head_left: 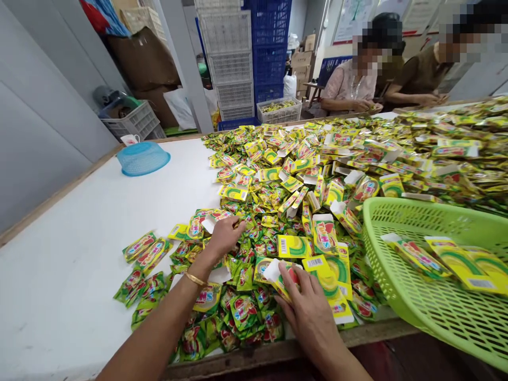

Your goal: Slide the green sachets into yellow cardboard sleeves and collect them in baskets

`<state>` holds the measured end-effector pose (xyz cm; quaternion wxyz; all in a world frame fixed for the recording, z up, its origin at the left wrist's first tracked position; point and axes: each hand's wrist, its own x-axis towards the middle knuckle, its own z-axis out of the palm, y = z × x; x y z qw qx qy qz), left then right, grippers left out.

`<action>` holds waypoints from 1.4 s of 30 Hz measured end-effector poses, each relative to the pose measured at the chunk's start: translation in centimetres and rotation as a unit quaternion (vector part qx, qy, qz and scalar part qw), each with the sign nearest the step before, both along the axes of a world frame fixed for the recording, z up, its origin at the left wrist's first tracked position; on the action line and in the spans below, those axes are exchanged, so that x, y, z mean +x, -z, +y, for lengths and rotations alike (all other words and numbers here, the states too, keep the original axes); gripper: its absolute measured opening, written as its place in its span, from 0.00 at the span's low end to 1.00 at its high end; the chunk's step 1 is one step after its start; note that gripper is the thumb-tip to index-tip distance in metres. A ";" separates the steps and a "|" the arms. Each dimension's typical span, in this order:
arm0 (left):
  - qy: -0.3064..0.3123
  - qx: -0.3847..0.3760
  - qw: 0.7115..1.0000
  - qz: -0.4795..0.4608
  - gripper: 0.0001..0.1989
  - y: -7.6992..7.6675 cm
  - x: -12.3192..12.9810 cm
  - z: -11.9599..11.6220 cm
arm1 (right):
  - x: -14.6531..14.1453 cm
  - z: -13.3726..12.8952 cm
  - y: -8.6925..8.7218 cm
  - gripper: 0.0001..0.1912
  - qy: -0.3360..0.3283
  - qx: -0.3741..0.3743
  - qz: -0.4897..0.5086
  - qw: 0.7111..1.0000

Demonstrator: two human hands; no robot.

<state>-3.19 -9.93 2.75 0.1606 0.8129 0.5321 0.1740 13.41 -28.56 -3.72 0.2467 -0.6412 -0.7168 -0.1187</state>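
Note:
My left hand (225,234), with a gold bangle on its wrist, reaches into the pile of small green candy packets (243,312). Its fingers are bent together, and what they pinch is too small to make out. Nearer the table's front edge, my right hand (307,307) holds a small yellow box (280,278) whose white flap stands open towards the left. Flat yellow boxes (325,275) lie just beyond and beside the right hand. More packets and boxes surround both hands.
A green perforated basket (436,209) with a few boxes stands at the right front edge. A blue basket (143,159) and a cup (130,139) sit at the back left. Mixed boxes and packets spread across the right. Two people work across the table; stacked crates (230,63) stand behind.

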 end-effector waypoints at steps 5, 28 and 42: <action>0.024 -0.237 0.939 -0.248 0.16 -0.7 0.6 -1.9 | 1.1 1.4 -1.7 0.27 -0.001 -0.006 0.000 1.000; -0.017 -0.161 0.949 -0.271 0.16 0.9 3.6 -7.1 | 0.9 3.3 -1.0 0.23 -0.024 0.026 0.013 0.999; 0.092 -0.209 0.963 -0.144 0.17 -0.5 2.4 -5.6 | 1.5 3.6 -1.5 0.26 -0.050 0.018 0.033 0.998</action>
